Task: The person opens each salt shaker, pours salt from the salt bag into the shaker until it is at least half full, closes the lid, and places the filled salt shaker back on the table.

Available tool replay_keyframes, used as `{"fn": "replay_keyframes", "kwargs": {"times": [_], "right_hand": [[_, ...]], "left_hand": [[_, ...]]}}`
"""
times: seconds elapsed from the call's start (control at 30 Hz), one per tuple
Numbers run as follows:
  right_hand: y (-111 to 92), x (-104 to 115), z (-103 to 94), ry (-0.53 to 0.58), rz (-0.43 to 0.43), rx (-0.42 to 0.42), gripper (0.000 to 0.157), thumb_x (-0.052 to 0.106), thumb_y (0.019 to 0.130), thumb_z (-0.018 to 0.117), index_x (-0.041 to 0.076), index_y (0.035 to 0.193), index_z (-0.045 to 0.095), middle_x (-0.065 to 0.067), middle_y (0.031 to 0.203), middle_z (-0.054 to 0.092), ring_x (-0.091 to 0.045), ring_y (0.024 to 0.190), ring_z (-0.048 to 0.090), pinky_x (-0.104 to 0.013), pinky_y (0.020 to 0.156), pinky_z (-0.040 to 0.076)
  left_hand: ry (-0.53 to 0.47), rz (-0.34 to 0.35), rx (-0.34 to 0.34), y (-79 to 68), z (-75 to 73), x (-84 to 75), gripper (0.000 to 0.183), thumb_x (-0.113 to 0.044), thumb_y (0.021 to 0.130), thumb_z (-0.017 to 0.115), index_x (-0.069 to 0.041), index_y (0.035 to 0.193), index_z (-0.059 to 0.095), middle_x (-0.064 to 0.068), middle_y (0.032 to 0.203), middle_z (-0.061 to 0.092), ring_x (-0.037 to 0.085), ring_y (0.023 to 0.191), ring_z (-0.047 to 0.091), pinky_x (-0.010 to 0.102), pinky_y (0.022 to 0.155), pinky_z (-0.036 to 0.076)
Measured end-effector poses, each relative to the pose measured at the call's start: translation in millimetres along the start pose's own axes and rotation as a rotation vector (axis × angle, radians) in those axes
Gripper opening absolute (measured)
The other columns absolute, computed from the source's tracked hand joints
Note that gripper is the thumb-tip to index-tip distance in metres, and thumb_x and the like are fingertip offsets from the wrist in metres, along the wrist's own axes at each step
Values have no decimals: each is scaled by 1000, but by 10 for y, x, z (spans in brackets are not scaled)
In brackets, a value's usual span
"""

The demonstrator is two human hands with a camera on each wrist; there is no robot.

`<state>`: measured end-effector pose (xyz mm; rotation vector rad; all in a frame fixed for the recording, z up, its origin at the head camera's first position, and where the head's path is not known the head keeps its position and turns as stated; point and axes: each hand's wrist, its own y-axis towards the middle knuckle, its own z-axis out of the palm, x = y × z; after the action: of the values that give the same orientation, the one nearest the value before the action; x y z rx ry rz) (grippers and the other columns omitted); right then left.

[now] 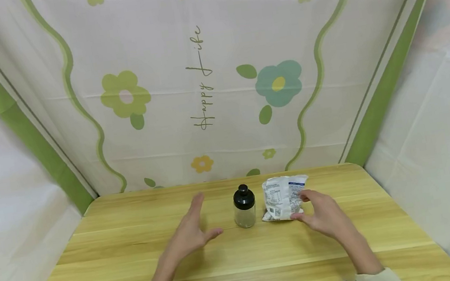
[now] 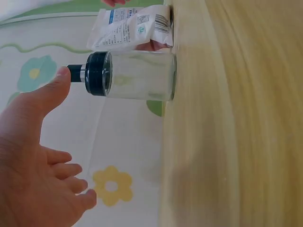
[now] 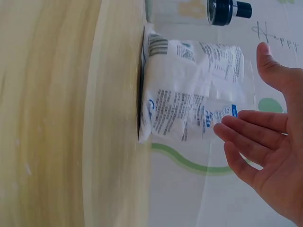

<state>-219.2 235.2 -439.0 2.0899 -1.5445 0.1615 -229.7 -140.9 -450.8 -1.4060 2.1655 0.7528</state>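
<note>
A small clear glass jar [image 1: 245, 217] with a black knobbed lid [image 1: 244, 199] stands upright on the table. To its right, a white printed plastic packet [image 1: 277, 196] stands on the tabletop, creased and puffed. My left hand [image 1: 187, 236] is left of the jar, thumb and fingers spread wide, holding nothing. In the left wrist view its thumb [image 2: 57, 87] overlaps the lid's knob. My right hand [image 1: 325, 215] is at the packet's right side, thumb apart from the fingers. The right wrist view has its extended fingers [image 3: 251, 135] overlapping the packet's printed upper edge.
The light wooden table [image 1: 241, 258] ends at a hanging white cloth [image 1: 172, 133] printed with flowers and "Happy Life". More white cloth hangs at the left [image 1: 9, 199] and right [image 1: 437, 144]. Dark devices sit at both cuffs.
</note>
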Motion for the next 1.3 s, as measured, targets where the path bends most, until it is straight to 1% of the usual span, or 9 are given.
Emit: {"fn": "replay_keyframes", "kwargs": {"times": [0.17,0.3,0.4,0.5,0.6,0.8,1.07,1.3], "right_hand": [[26,72,69,40,-58,-49,62,34,79,84,-2,124,63,-16,108,72,-33,99,69,-48,85,58],[49,127,122,73,-114,-92,57,30,78,85,-3,120,65,-14,104,73,-30,94,70,-45,81,59],[62,159,166,93,-153,-122,54,27,77,86,-3,118,66,-13,101,73,-28,92,70,-43,80,60],[80,188,217,132,-168,-134,53,26,77,86,-2,118,66,-12,102,73,-25,92,71,-42,80,60],[108,226,266,189,-155,-128,53,24,77,86,-1,120,66,-10,103,74,-23,93,71,-41,82,60],[162,330,337,276,-140,-99,55,22,76,87,0,121,65,-11,107,74,-25,97,71,-39,85,60],[220,447,426,334,-162,-92,56,18,75,87,-1,123,64,-13,109,74,-26,100,71,-39,87,60],[257,525,501,351,-161,-77,58,18,76,86,-1,125,63,-15,112,73,-28,102,71,-38,88,60]], "left_hand": [[-28,13,-9,40,91,-17,106,-38,82,82,-1,158,17,22,163,23,42,147,30,55,119,31],[-72,21,-6,68,160,-34,99,-38,83,81,0,156,25,21,159,33,46,137,44,56,112,41],[-110,29,2,91,205,-47,94,-33,84,81,1,155,28,22,157,37,47,133,49,53,107,46],[-138,47,0,121,247,-55,91,-28,84,81,3,153,30,22,156,38,43,136,47,50,108,46],[-167,53,-1,158,286,-59,91,-27,84,82,3,153,31,22,156,38,39,141,43,47,110,44],[-210,52,0,224,366,-65,89,-23,83,82,4,152,32,23,156,38,38,143,40,46,112,43],[-214,48,-6,276,453,-81,88,-21,82,83,3,151,34,23,155,40,39,142,42,47,111,44],[-211,81,-18,337,513,-95,89,-22,81,84,7,149,35,26,153,41,41,140,43,48,109,45]]}}
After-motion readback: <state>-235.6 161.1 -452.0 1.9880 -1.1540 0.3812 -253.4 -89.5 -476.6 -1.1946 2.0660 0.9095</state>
